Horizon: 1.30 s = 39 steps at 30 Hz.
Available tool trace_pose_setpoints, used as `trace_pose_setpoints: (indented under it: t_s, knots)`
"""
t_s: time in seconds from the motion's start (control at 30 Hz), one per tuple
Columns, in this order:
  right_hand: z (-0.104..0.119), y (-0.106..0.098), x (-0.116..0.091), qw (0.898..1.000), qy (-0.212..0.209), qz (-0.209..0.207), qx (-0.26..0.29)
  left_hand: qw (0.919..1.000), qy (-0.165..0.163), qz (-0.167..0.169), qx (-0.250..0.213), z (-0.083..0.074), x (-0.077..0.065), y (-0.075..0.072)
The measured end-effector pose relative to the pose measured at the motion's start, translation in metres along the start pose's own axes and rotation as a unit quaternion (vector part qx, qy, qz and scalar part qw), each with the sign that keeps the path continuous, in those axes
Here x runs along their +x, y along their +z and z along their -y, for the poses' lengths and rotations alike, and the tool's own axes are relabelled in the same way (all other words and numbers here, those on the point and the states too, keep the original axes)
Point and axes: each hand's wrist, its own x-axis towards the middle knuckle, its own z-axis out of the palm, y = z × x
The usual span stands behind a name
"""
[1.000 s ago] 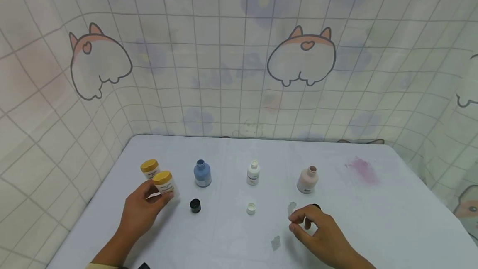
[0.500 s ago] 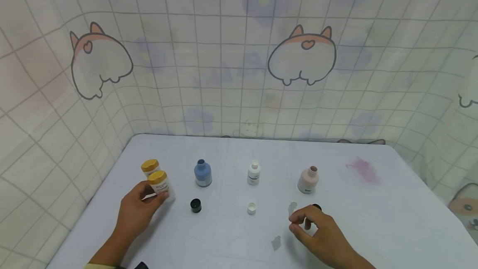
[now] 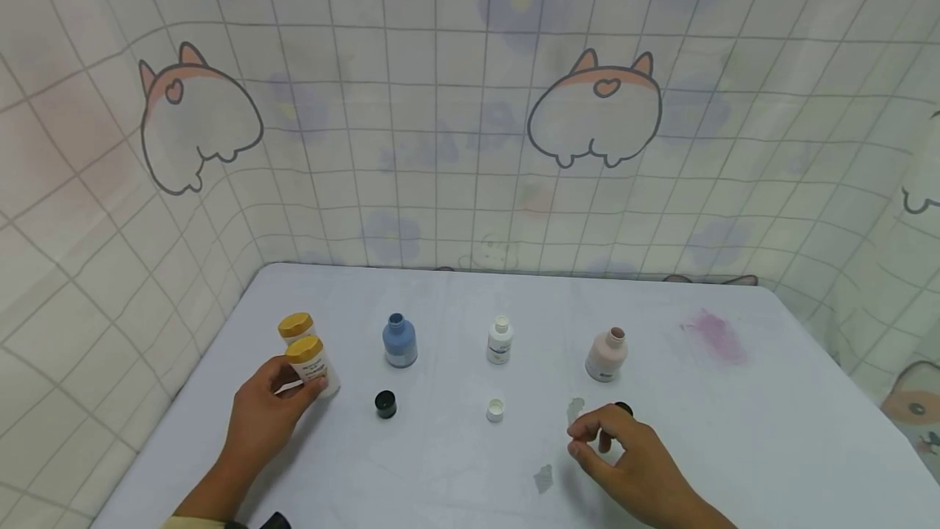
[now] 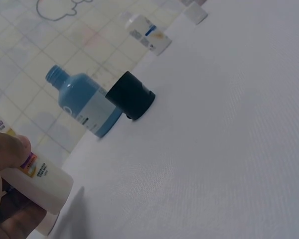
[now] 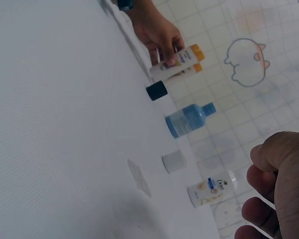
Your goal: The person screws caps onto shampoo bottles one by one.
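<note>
My left hand [image 3: 263,408] grips a white bottle with a yellow cap [image 3: 308,359] between thumb and fingers at the table's left side. In the left wrist view, the thumb presses the bottle's label [image 4: 34,164]; whether its base touches the table I cannot tell. Just behind it stands a similar yellow-capped bottle [image 3: 296,326], partly hidden. My right hand [image 3: 635,464] hovers over the right front, fingers loosely curled and thumb near the index finger, holding nothing. A black cap [image 3: 623,407] peeks out behind its knuckles, and an uncapped pink bottle [image 3: 606,356] stands farther back.
An uncapped blue bottle [image 3: 400,343] stands right of the left hand, a black cap [image 3: 385,404] in front of it. An uncapped white bottle [image 3: 499,343] and its white cap [image 3: 495,410] occupy the middle. Grey patches [image 3: 543,478] and a pink stain [image 3: 716,336] mark the table.
My left hand has shifted slightly left with the yellow-capped bottle, bringing it closer in front of the other one. The right hand stays in place.
</note>
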Motion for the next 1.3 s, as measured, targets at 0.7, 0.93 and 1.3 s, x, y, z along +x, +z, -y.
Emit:
trace_pose_setpoints:
  t_s: [0.7, 0.93, 1.3]
  knots:
    - [-0.001, -0.001, 0.001, 1.000, 0.007, -0.004, 0.007, 0.9993, -0.008, 0.000, 0.036, 0.005, 0.004, 0.001]
    - [-0.005, 0.000, 0.001, 1.000, 0.004, -0.005, 0.003, 0.9992, -0.003, 0.006, 0.040, 0.005, 0.005, 0.000]
    - [-0.001, -0.001, 0.001, 1.000, -0.001, -0.003, -0.001, 0.9999, 0.001, -0.003, 0.013, 0.001, -0.001, -0.010]
